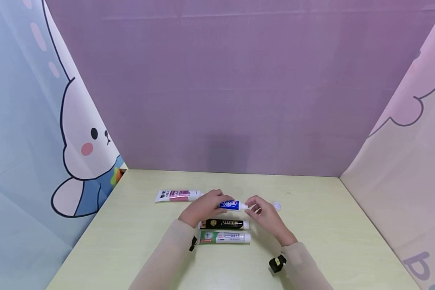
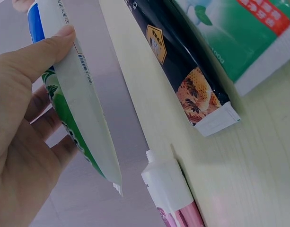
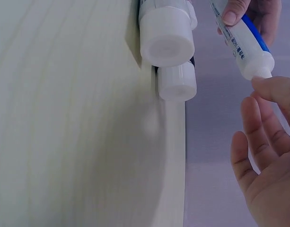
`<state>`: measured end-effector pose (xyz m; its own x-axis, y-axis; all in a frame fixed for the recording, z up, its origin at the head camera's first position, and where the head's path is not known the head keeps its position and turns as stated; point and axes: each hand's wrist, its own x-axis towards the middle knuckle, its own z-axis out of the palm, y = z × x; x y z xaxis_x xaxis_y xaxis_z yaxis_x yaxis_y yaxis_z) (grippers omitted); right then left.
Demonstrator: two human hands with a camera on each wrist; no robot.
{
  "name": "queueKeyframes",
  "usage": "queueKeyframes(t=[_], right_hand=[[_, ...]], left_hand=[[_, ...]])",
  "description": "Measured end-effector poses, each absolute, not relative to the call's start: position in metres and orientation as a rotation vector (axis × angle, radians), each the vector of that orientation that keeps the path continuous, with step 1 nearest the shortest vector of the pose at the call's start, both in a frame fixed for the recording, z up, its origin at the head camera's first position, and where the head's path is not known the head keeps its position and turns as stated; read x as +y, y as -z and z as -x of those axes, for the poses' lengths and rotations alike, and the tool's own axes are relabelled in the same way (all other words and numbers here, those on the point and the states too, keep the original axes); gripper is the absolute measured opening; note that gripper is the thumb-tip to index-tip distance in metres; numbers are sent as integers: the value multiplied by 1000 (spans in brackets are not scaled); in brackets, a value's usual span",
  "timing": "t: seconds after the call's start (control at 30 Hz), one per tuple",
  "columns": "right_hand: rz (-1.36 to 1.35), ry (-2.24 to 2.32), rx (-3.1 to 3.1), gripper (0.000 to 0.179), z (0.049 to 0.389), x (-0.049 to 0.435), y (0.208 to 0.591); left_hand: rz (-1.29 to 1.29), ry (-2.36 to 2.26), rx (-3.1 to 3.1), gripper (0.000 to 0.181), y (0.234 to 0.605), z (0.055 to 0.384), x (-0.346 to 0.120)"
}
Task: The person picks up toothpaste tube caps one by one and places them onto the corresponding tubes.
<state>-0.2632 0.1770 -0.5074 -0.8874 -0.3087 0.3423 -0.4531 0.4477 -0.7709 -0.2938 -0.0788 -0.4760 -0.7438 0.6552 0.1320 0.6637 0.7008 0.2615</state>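
My left hand [image 1: 206,206] grips a blue, white and green toothpaste tube [image 1: 230,205], thumb along its pale back in the left wrist view. The tube is raised off the table, its white nozzle end pointing right. At that end my right hand [image 1: 264,214] pinches the small white tip [image 3: 262,73] between thumb and forefinger; the other fingers are loosely bent. The fingers partly hide the tip, and I cannot tell whether a cap is on it. Behind the left hand lies a white and pink toothpaste tube [image 1: 179,195], its narrow nozzle [image 2: 150,155] bare in the left wrist view.
A black toothpaste tube [image 1: 224,224] and a green and white toothpaste tube [image 1: 224,237], both with white caps, lie side by side nearer me. A loose round white cap [image 1: 277,206] sits right of my right hand. A purple panel [image 1: 232,88] stands behind the table [image 1: 330,241].
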Motion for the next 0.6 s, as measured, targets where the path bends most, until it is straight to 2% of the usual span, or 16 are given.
queueKeyframes(t=[0.6], right_hand=[[-668,-1409,-2619,15,265,176,509]], left_hand=[[1101,422,-2875,43,475,293,-79]])
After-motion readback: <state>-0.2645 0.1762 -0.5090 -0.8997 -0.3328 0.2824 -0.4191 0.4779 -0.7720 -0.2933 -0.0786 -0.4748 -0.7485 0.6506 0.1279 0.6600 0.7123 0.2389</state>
